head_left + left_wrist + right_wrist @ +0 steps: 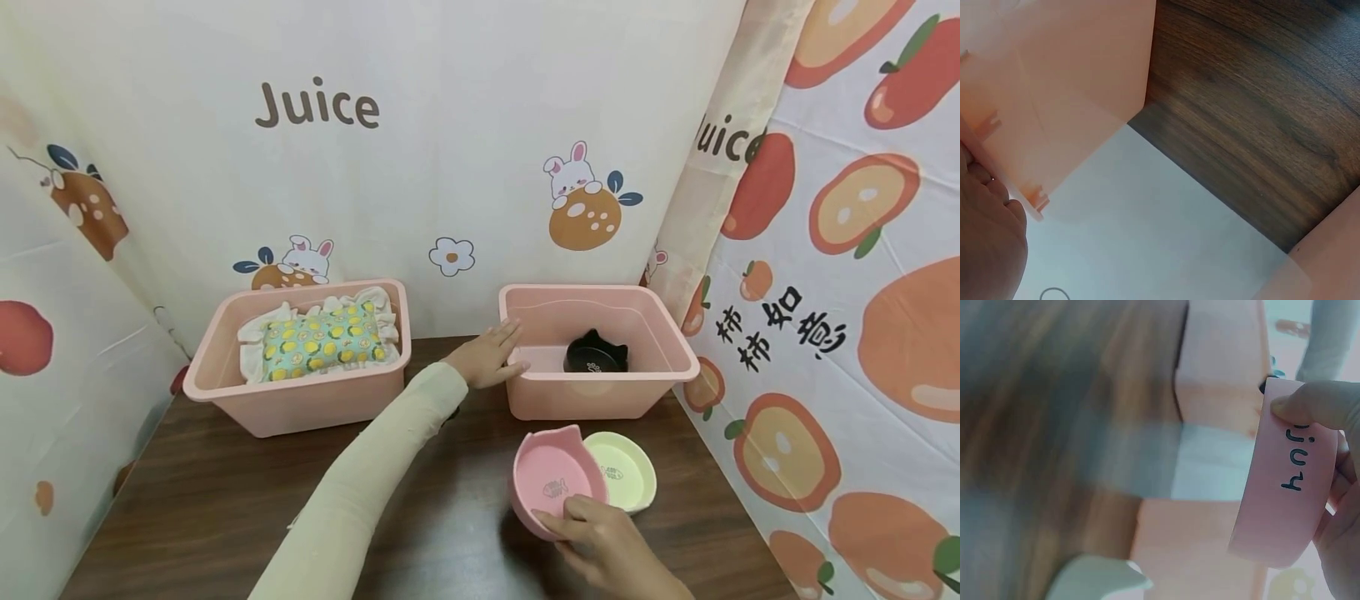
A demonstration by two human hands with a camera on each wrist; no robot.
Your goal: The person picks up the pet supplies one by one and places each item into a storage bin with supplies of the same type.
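A pink cat-eared pet bowl [558, 475] with a fish-bone print is tilted in the grip of my right hand [600, 537], thumb on its outer wall and fingers over the rim. In the right wrist view dark lettering shows on the wall of the pink bowl [1285, 481]. My left hand [487, 354] rests with straight fingers on the left rim of the right pink bin [592, 396]. Inside that bin lies a black cat-eared bowl [596, 354] with a paw print. Partly behind the pink bowl, a pale green bowl [633, 471] sits on the table.
Another pink bin [315, 408] stands at the left, holding a frilled pillow [322, 342] with a lemon print. Both bins are near the back edge of the dark wooden table [217, 500]. Printed curtains [465, 150] hang behind and on both sides.
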